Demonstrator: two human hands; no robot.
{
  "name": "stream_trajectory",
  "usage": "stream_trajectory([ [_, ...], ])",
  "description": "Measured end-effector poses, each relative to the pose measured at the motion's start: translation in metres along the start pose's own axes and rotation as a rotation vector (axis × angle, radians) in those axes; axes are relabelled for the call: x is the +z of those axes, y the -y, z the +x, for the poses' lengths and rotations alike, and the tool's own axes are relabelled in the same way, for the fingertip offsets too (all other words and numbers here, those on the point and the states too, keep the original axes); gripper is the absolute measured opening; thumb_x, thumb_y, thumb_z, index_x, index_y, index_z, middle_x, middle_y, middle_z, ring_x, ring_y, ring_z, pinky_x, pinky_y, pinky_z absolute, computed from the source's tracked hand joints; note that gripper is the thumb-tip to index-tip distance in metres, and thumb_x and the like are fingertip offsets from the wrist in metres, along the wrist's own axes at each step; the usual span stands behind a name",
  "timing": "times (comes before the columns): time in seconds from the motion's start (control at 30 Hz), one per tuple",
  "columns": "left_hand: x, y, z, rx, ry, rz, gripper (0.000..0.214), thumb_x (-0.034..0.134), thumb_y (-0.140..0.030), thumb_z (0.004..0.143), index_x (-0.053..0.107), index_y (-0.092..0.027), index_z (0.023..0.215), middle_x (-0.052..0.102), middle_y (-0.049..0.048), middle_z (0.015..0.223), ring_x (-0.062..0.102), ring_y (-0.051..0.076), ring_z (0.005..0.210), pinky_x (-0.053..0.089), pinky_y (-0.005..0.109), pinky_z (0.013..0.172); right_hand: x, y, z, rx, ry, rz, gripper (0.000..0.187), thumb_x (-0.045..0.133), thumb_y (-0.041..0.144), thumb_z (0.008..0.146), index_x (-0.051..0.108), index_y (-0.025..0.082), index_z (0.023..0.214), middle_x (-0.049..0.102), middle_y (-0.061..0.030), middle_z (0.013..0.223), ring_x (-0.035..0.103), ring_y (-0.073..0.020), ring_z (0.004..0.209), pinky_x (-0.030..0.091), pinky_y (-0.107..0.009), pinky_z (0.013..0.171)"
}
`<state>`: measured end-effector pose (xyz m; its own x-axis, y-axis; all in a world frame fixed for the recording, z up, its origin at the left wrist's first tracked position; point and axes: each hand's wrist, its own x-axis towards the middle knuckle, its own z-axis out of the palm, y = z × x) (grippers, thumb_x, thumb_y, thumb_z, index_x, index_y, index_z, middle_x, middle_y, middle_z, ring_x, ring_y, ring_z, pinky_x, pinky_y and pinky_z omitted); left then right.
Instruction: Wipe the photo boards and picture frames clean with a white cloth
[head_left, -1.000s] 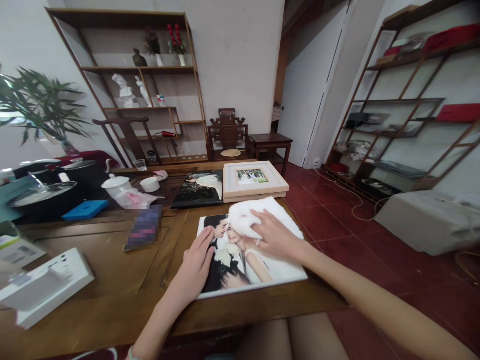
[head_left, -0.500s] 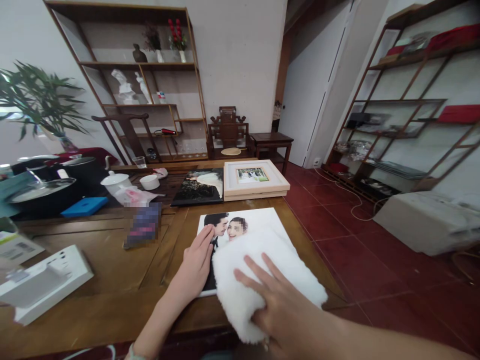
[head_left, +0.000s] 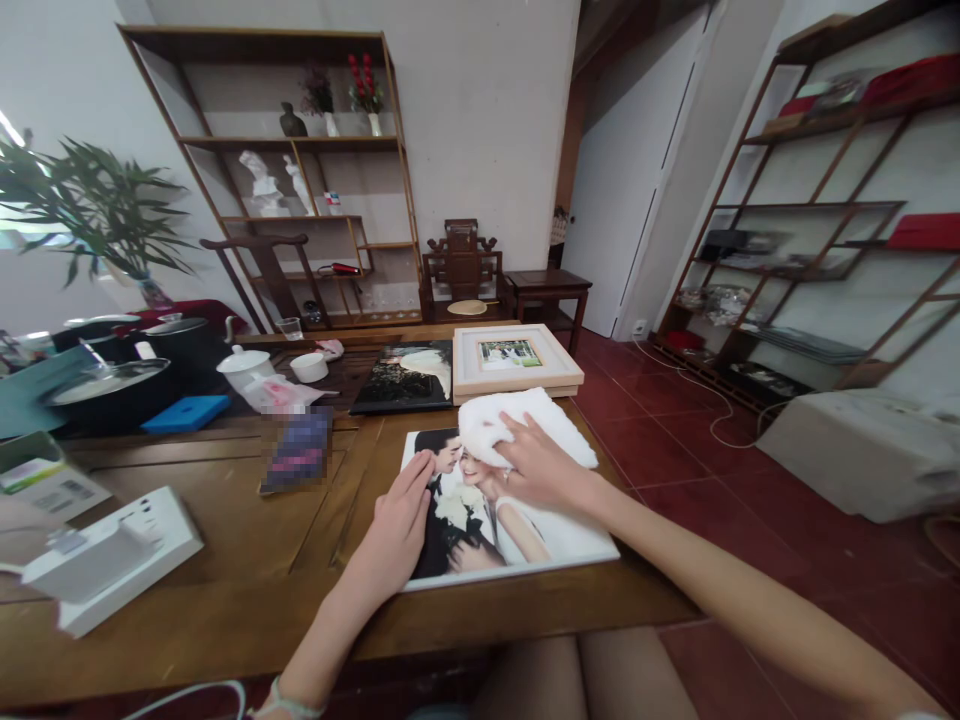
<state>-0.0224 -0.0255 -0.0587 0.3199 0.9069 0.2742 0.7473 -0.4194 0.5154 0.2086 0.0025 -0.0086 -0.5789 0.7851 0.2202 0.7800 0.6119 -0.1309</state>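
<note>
A photo panel (head_left: 465, 520) with a printed picture of a couple lies flat on the wooden table (head_left: 247, 610) in front of me. Along its left edge rests my left hand (head_left: 396, 515), open, fingers stretched out and pressing on the print. My right hand (head_left: 547, 468) grips a fluffy white cloth (head_left: 559, 420) and presses it on the panel's upper right part, covering the far corner. Part of the picture is hidden beneath the cloth and hand.
Behind the panel lie a dark photo panel (head_left: 397, 378) and a light wooden picture frame (head_left: 517, 385). At left are a white power strip (head_left: 127, 560), a blue box (head_left: 186, 413), a white teapot (head_left: 244, 367) and black pots (head_left: 112, 390). The table's right edge borders the red floor.
My right hand has pushed the white cloth away from me, from the panel's near right part to its far right corner, uncovering the lower picture. My left hand stays on the left edge.
</note>
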Motion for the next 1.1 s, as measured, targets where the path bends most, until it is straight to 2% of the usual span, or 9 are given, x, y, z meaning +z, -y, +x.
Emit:
stream_trajectory([
  [0.2, 0.001, 0.001, 0.001, -0.012, 0.002, 0.001, 0.044, 0.024, -0.026, 0.095, 0.038, -0.019, 0.136, 0.036, 0.0102, 0.145, 0.031, 0.021, 0.135, 0.033, 0.044, 0.105, -0.007, 0.066, -0.056, -0.029, 0.131, 0.054, 0.026, 0.055, 0.022, 0.080, 0.068, 0.012, 0.100, 0.034, -0.0191, 0.145, 0.018, -0.0418, 0.136, 0.014, -0.063, 0.107],
  [0.3, 0.001, 0.002, 0.001, 0.001, 0.018, 0.007, 0.045, 0.024, -0.025, 0.094, 0.037, -0.019, 0.137, 0.034, 0.0096, 0.146, 0.030, 0.021, 0.135, 0.033, 0.044, 0.106, -0.013, 0.087, -0.078, -0.137, 0.275, 0.119, 0.024, 0.062, 0.030, 0.076, 0.070, 0.012, 0.089, 0.028, -0.0186, 0.148, 0.014, -0.0458, 0.135, 0.014, -0.066, 0.105],
  [0.37, 0.000, 0.002, 0.001, 0.010, 0.019, 0.012, 0.045, 0.024, -0.025, 0.094, 0.037, -0.019, 0.137, 0.034, 0.0095, 0.146, 0.030, 0.021, 0.135, 0.034, 0.043, 0.105, -0.016, 0.087, -0.079, -0.152, 0.285, 0.144, 0.025, 0.061, 0.031, 0.076, 0.070, 0.013, 0.092, 0.030, -0.0163, 0.148, 0.015, -0.0431, 0.136, 0.014, -0.064, 0.107],
  [0.43, 0.001, 0.003, 0.001, 0.006, 0.017, 0.014, 0.045, 0.023, -0.025, 0.095, 0.037, -0.019, 0.137, 0.035, 0.0098, 0.146, 0.030, 0.022, 0.135, 0.034, 0.044, 0.105, -0.015, 0.076, -0.068, -0.109, 0.225, 0.150, 0.027, 0.058, 0.027, 0.078, 0.068, 0.014, 0.100, 0.035, -0.0139, 0.146, 0.017, -0.0384, 0.137, 0.015, -0.060, 0.109],
  [0.6, 0.002, 0.004, 0.001, 0.027, -0.011, 0.004, 0.044, 0.025, -0.027, 0.095, 0.038, -0.019, 0.137, 0.036, 0.0099, 0.145, 0.030, 0.021, 0.135, 0.032, 0.044, 0.107, -0.005, 0.026, -0.016, -0.032, 0.065, 0.115, 0.031, 0.046, 0.026, 0.087, 0.064, 0.013, 0.109, 0.044, -0.0143, 0.141, 0.025, -0.0344, 0.136, 0.020, -0.057, 0.108],
  [0.73, 0.001, 0.004, 0.000, 0.034, 0.000, 0.006, 0.045, 0.024, -0.027, 0.095, 0.037, -0.018, 0.137, 0.034, 0.0105, 0.146, 0.030, 0.021, 0.135, 0.031, 0.044, 0.107, 0.002, 0.002, 0.012, 0.001, 0.031, 0.085, 0.033, 0.044, 0.025, 0.088, 0.062, 0.012, 0.112, 0.047, -0.0138, 0.138, 0.023, -0.0346, 0.137, 0.020, -0.059, 0.107],
  [0.87, 0.001, 0.002, 0.001, 0.021, -0.010, 0.005, 0.045, 0.024, -0.027, 0.095, 0.038, -0.018, 0.137, 0.035, 0.0105, 0.146, 0.030, 0.022, 0.135, 0.031, 0.045, 0.107, 0.000, 0.024, -0.003, -0.029, 0.035, 0.038, 0.030, 0.047, 0.020, 0.085, 0.064, 0.014, 0.109, 0.045, -0.0132, 0.140, 0.022, -0.0335, 0.137, 0.019, -0.057, 0.108],
  [1.0, 0.001, 0.002, 0.002, 0.003, 0.011, 0.008, 0.046, 0.023, -0.026, 0.094, 0.037, -0.019, 0.137, 0.035, 0.0107, 0.146, 0.030, 0.023, 0.135, 0.034, 0.046, 0.104, -0.007, 0.072, -0.048, -0.074, 0.161, 0.062, 0.026, 0.056, 0.026, 0.080, 0.068, 0.014, 0.099, 0.035, -0.0170, 0.145, 0.019, -0.0405, 0.136, 0.015, -0.062, 0.107],
  [1.1, 0.001, 0.004, 0.002, 0.016, 0.026, 0.020, 0.046, 0.023, -0.024, 0.093, 0.037, -0.017, 0.137, 0.034, 0.0115, 0.146, 0.030, 0.023, 0.135, 0.034, 0.046, 0.105, -0.012, 0.092, -0.073, -0.181, 0.258, 0.117, 0.025, 0.060, 0.033, 0.077, 0.071, 0.014, 0.089, 0.030, -0.0178, 0.148, 0.015, -0.0441, 0.136, 0.014, -0.064, 0.106],
])
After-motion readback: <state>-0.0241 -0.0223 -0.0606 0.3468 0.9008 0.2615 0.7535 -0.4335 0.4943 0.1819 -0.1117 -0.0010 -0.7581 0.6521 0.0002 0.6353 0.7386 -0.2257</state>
